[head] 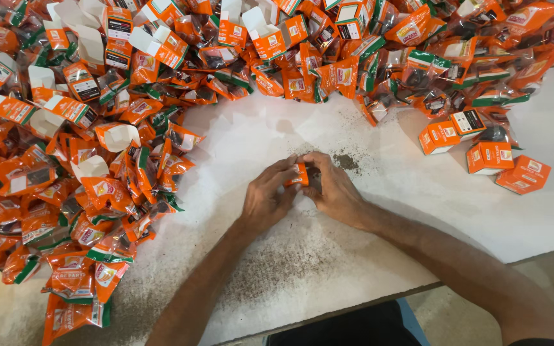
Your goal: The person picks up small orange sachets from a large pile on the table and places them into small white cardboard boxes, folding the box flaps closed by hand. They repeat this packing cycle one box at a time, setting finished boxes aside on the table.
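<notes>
My left hand (267, 195) and my right hand (333, 189) meet at the middle of a white table (379, 211). Together they grip one small orange box (301, 174), which is mostly hidden by the fingers. Both hands curl around it from opposite sides. A patch of dark grit (346, 161) lies on the table just right of the hands.
A deep heap of orange plastic pouches (97, 192) and open orange-and-white boxes (161, 45) covers the left side and the far edge. Closed orange boxes (490, 157) stand at the right. The table's near edge (354, 306) runs diagonally below my arms.
</notes>
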